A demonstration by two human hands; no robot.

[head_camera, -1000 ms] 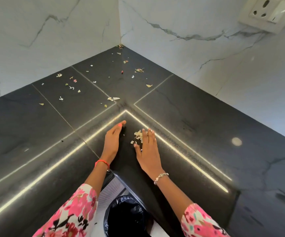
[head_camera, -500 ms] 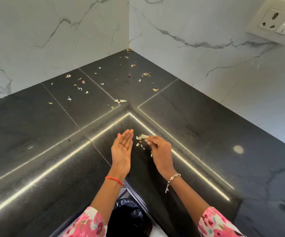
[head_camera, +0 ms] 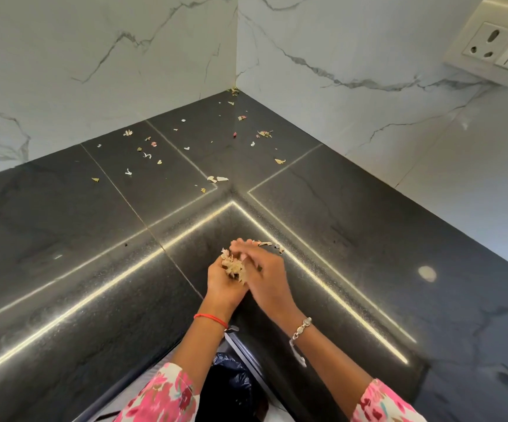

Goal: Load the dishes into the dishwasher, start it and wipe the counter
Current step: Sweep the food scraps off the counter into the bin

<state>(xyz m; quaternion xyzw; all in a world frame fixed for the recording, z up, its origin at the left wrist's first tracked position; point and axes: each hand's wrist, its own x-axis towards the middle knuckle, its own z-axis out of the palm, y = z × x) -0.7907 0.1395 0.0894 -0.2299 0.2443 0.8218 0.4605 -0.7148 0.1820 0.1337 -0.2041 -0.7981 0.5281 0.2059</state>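
Counter (head_camera: 64,239): dark stone, corner section, not yet wiped. Loose scraps (head_camera: 143,147) lie scattered over the rear tiles toward the wall corner, well apart from both hands.

Left hand (head_camera: 220,284): palm up at the front edge, fingers cupped round the gathered scraps (head_camera: 233,266).

Bin bag (head_camera: 231,388): black, below the edge, between the forearms.

Right hand (head_camera: 269,278): laid against the left, so the hands are together. Its fingers are blurred but appear extended, brushing debris into the left palm. A few stray bits (head_camera: 266,243) sit on the edge just beyond the fingertips.

Probable faults:
1. The heap stands above the rim of the palm. Tilting the left hand on the way to the bag would likely shed pieces beside it or back onto the stone.
2. A fast brush could flick light flakes past the palm.
3. The rear debris may be missed unless it is swept forward first, and a damp wipe over it would likely smear it
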